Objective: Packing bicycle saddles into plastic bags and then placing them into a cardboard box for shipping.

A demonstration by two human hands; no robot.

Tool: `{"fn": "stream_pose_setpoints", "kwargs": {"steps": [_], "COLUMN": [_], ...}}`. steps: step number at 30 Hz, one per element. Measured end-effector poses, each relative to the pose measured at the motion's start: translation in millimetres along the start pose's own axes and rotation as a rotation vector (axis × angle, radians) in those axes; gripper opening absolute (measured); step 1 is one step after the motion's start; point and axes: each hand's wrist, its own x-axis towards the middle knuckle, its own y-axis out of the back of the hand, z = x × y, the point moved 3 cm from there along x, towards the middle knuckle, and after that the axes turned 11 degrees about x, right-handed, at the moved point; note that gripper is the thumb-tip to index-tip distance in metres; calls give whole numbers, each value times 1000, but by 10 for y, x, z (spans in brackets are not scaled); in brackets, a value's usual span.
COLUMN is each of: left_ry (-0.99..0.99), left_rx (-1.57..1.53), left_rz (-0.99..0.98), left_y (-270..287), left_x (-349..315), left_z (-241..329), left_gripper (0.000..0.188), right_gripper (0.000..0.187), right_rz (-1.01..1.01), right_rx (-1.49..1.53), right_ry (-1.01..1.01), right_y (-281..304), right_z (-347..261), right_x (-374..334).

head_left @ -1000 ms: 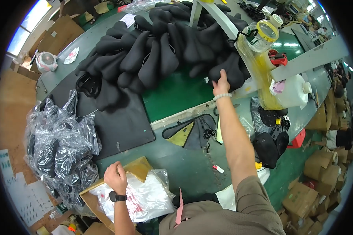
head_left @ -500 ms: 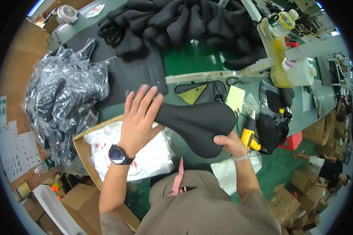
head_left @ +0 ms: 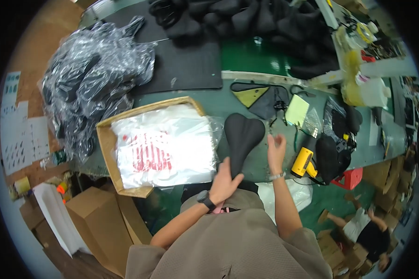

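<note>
Head view: black saddle (head_left: 243, 135) at frame centre, extending upward from left hand (head_left: 224, 182). Long axis near-vertical, top leaning slightly right; wide end toward upper frame, narrow nose toward lower edge. Left hand nearer, thumb and fingers around the nose. Right hand (head_left: 276, 151) empty, fingers loosely bent, just right of the wide end. Resting on worktable (head_left: 257, 162) or lifted clear: not determinable.

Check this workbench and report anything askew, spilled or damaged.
The brown cardboard box sits askew on the grey-green workbench, its near side seemingly jutting past the edge. Stacked white plastic bags cover its right rim. No spill or damage shows.
</note>
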Motion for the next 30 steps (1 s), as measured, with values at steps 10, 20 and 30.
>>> {"fn": "stream_pose_setpoints", "kwargs": {"steps": [10,20,30], "left_ry": [77,183,121], "left_rx": [437,-98,24], "left_rz": [-1,-147,-70], "left_y": [794,889,684], "left_x": [607,568,571], "left_z": [-852,-1264,-1556], "left_gripper": [37,28,32], "right_gripper": [44,34,80], "right_rz": [-645,-475,-783], "right_rx": [533,353,-140], "right_ry": [-905,-634,528], "right_y": [-296,43,-214], "right_z": [327,-512,-1192], "right_x": [-864,-958,-1366]}}
